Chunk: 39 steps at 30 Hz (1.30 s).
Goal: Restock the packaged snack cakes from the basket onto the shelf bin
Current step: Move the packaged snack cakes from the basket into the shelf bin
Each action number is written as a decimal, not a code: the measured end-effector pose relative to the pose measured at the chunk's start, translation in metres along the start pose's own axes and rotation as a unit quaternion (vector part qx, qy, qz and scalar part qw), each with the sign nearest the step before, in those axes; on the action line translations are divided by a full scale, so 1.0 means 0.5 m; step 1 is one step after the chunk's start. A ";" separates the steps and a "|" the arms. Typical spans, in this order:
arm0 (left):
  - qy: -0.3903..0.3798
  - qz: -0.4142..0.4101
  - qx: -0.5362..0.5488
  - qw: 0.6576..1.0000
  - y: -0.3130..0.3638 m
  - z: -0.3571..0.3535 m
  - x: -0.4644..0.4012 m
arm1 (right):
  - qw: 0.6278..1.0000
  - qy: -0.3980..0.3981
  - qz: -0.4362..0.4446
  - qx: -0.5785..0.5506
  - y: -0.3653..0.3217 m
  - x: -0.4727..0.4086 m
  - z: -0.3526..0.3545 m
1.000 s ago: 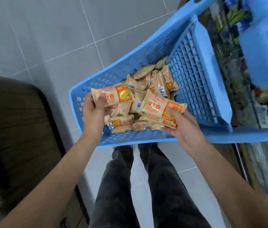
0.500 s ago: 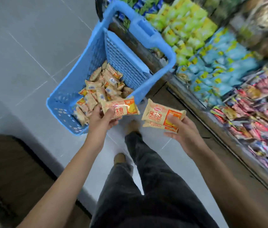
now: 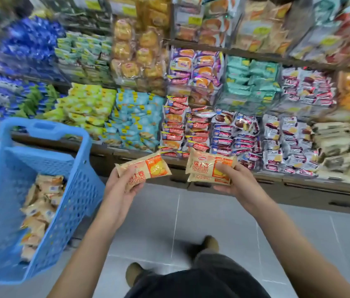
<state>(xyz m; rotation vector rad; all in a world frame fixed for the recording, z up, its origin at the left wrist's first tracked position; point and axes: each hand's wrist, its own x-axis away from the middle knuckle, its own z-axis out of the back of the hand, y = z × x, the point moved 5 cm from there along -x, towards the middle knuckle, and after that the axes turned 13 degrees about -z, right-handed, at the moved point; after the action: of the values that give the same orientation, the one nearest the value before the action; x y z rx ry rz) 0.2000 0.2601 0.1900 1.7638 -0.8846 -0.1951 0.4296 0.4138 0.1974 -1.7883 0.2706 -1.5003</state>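
Snack cakes in tan wrappers are sitting in both my hands, out in front of the shelf. My left hand [image 3: 124, 186] is gripping one pack [image 3: 143, 169], thumb curled over its face. My right hand [image 3: 237, 183] is clamping a stack of two packs [image 3: 209, 168], thumb on top and fingers underneath. More of the same cakes [image 3: 40, 203] are lying heaped in the blue basket [image 3: 73, 207], which is standing tilted on the floor [image 3: 191, 216] to my left. Beyond my hands, the shelf [image 3: 212, 117] is carrying rows of packaged snacks, blurred in places.
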 end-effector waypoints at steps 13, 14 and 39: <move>-0.079 -0.080 -0.126 0.986 -0.059 -0.602 -0.076 | 0.988 0.039 0.092 -0.122 -0.299 -0.076 0.467; -0.085 -0.089 -0.137 0.983 -0.049 -0.626 -0.093 | 0.986 0.034 0.101 -0.126 -0.326 -0.087 0.478; -0.350 -0.340 -0.734 0.473 0.079 -1.292 -0.794 | 0.959 0.090 0.254 -0.087 -0.854 -0.359 0.551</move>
<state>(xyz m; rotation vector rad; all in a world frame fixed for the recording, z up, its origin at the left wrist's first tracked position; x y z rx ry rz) 0.2439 0.9986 0.3609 0.1102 -0.1247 -1.7282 0.4992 0.9272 0.3462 -1.5509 0.9060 -1.2877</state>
